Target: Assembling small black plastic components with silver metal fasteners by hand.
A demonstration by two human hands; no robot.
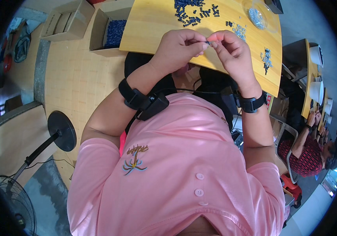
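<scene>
Over the near edge of the yellow wooden table (pixel 145 27), my two hands meet fingertip to fingertip. Thumb and forefinger of my left hand (pixel 178 47) pinch a small dark part (pixel 207 42). From the other side, my right hand (pixel 233 51) is closed at the same part, its thumb and forefinger pressed together. The part is mostly covered by fingertips, so its exact kind cannot be made out. Beyond the hands lies a pile of small dark-blue or black parts (pixel 188 11). Small silvery pieces (pixel 239 31) are scattered past my right hand.
A clear round dish (pixel 271 25) with silvery pieces stands at the far right. Another small heap (pixel 266 61) lies by the right edge. Left of the table, a cardboard box (pixel 97 33) holds many dark parts. A co-worker (pixel 306 155) sits at another table on the right.
</scene>
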